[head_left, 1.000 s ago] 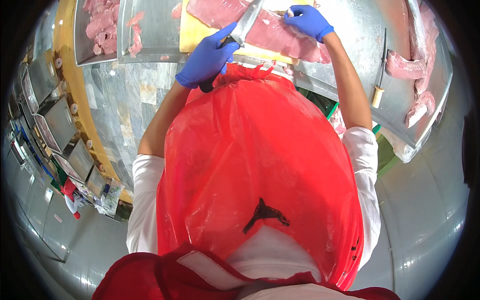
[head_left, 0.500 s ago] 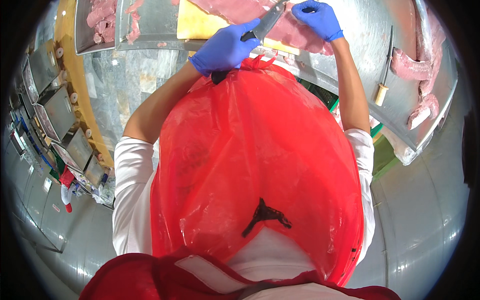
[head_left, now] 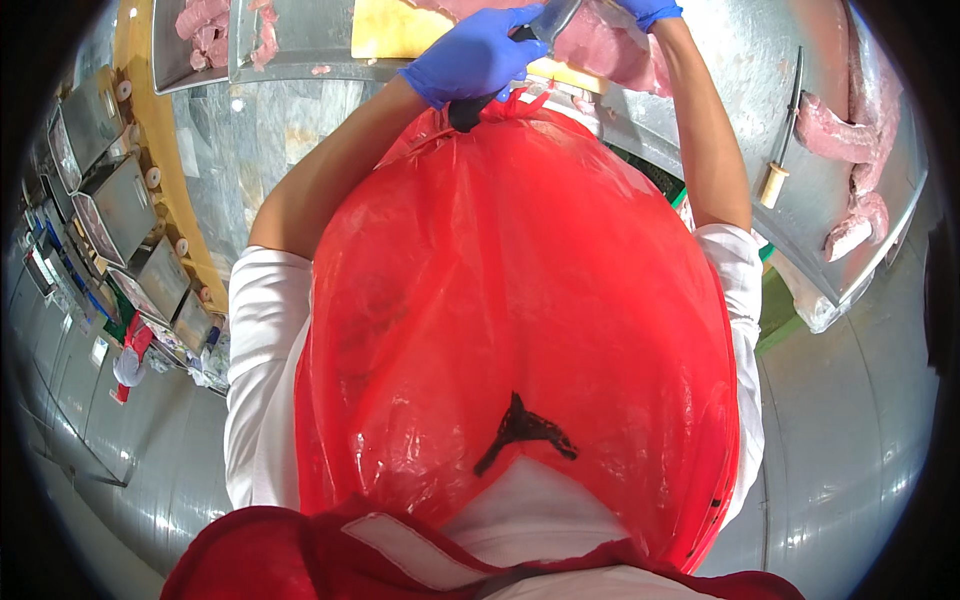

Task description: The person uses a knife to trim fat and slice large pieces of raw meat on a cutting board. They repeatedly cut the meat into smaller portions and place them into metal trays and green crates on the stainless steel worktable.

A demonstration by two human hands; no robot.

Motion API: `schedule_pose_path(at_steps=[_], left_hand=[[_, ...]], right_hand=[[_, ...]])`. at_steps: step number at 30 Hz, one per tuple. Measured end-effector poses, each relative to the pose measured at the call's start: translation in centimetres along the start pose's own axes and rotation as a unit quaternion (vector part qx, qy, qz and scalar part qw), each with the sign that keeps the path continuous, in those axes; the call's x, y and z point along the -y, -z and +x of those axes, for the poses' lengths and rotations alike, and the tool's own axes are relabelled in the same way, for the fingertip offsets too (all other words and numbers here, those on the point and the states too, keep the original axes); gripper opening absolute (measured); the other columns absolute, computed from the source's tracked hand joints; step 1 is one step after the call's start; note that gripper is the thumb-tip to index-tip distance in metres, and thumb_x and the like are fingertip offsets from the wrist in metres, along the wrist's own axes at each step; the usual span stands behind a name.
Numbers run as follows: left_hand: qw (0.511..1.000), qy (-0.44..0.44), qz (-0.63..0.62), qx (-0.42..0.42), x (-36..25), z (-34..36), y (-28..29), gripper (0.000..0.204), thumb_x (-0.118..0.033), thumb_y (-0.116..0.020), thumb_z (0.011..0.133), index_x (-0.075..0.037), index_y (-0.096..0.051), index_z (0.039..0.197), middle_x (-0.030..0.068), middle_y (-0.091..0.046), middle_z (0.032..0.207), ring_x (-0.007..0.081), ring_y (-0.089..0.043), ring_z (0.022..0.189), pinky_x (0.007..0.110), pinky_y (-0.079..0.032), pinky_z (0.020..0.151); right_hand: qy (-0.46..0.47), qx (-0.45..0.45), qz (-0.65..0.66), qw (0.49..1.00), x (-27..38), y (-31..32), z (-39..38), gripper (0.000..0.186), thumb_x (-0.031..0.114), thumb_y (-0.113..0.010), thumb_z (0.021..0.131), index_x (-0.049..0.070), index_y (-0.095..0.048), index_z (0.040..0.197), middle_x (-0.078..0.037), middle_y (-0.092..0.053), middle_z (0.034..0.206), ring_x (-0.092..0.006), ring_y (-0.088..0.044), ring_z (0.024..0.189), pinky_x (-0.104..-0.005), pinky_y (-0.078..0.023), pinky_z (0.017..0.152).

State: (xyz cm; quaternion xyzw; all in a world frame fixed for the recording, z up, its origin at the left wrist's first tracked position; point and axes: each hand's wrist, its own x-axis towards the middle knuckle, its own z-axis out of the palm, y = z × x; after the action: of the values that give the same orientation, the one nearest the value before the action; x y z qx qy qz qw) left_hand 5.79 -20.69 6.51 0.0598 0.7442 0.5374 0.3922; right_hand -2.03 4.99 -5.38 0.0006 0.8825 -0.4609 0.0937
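Observation:
In my left hand point(head_left: 465, 55) is the black handle of a knife point(head_left: 560, 15), its blade pointing up toward the top edge, over a pink slab of meat point(head_left: 610, 55). My right hand point(head_left: 650, 12), also blue-gloved, is cut off by the top edge at the slab's upper right; its fingers are hidden. The slab lies on a yellow cutting board point(head_left: 385, 35). A red apron point(head_left: 520, 280) covers my front, just below the board.
A steel tray of meat pieces point(head_left: 160, 55) sits upper left. On the steel worktop point(head_left: 740, 110) at right lie a sharpening rod point(head_left: 775, 180) and long meat pieces point(head_left: 840, 135). Far left, steel bins point(head_left: 115, 210) line a wooden edge; another person point(head_left: 130, 365) stands beyond.
My left hand has moved up and to the right with the knife. My right hand has moved up, partly out of view. The board appears higher in the picture.

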Motion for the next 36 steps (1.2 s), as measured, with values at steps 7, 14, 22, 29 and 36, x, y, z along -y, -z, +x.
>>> schedule_pose_path(at_steps=[7,14,22,29,36], left_hand=[[0.997,0.036,0.037,0.058,-1.9,-1.0,-0.7,0.056,-0.021,-0.059,0.099,-0.004,-0.046,0.151,0.0043,-0.058,0.070,0.0120,-0.054,0.054,0.029,-0.047,0.053],[0.989,-0.022,0.144,0.006,-0.7,-0.4,-2.5,0.053,-0.023,-0.058,0.099,-0.005,-0.050,0.148,0.0085,-0.060,0.072,0.0152,-0.058,0.059,0.032,-0.051,0.060],[0.961,-0.138,0.238,-0.021,0.3,-0.9,-3.8,0.052,-0.023,-0.057,0.099,-0.013,-0.051,0.149,0.0097,-0.061,0.073,0.0156,-0.059,0.061,0.034,-0.052,0.058],[0.989,0.071,0.125,0.040,-3.7,-1.3,-4.6,0.051,-0.021,-0.057,0.099,-0.013,-0.051,0.149,0.0036,-0.060,0.074,0.0105,-0.057,0.058,0.028,-0.051,0.054],[0.993,0.080,0.090,0.021,-5.3,-2.1,-8.1,0.051,-0.020,-0.057,0.099,-0.011,-0.049,0.149,0.0041,-0.060,0.074,0.0109,-0.056,0.054,0.028,-0.051,0.053]], right_hand=[[0.125,0.018,-0.221,0.967,-3.7,2.1,-0.8,0.010,0.016,-0.069,0.078,0.016,-0.076,0.071,-0.007,-0.062,0.062,-0.0195,-0.058,0.054,-0.0338,-0.050,0.053],[0.154,-0.041,-0.122,0.980,-3.8,3.5,-1.9,0.017,0.012,-0.071,0.079,0.008,-0.069,0.062,-0.004,-0.059,0.055,-0.0139,-0.052,0.047,-0.0310,-0.042,0.045],[-0.076,-0.067,0.161,0.982,-1.4,5.4,-4.5,0.024,0.014,-0.074,0.076,0.005,-0.063,0.056,0.000,-0.053,0.050,-0.0077,-0.045,0.045,-0.0292,-0.035,0.042],[-0.085,-0.089,0.162,0.979,-1.0,6.7,-5.6,0.026,0.015,-0.073,0.077,0.007,-0.062,0.055,0.001,-0.052,0.050,-0.0073,-0.045,0.047,-0.0287,-0.035,0.042],[-0.052,-0.093,0.157,0.982,-1.7,7.7,-4.9,0.026,0.015,-0.073,0.078,0.008,-0.062,0.056,0.002,-0.052,0.050,-0.0058,-0.045,0.046,-0.0274,-0.034,0.043]])
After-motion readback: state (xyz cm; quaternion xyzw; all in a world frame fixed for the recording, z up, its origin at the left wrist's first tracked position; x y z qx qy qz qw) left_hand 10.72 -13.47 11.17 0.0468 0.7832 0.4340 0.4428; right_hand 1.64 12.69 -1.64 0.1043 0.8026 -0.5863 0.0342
